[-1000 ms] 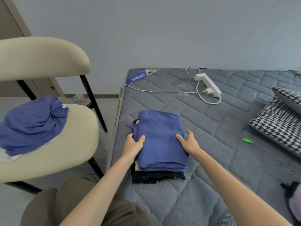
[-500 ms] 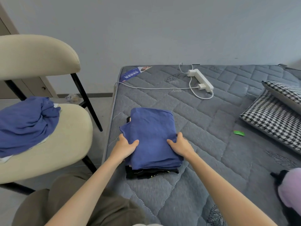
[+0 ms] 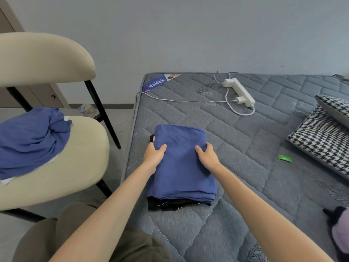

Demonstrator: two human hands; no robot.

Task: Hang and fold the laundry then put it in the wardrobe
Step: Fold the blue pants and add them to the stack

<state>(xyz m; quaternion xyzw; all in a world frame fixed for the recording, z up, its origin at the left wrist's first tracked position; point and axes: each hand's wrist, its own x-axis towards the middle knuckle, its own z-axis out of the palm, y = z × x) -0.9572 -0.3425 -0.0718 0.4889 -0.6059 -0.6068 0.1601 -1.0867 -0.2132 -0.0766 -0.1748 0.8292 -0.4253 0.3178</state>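
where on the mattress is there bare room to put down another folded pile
Widest bare patch: the mattress middle, between the folded blue garment under the left hand and right hand, the power strip and the checked pillow; only a green scrap sits there. The near strip is free too. Crowded: the far edge with cable, and the chair holding crumpled blue laundry.

The scene is lit evenly by soft, diffuse daylight whose source cannot be told. Only faint shadows are cast beneath the chair [image 3: 56,148] and the folded stack [image 3: 181,163]. No glare is seen. Straight lines are bowed near the edges (a wide-angle effect), and the nearest forearms are slightly softened.
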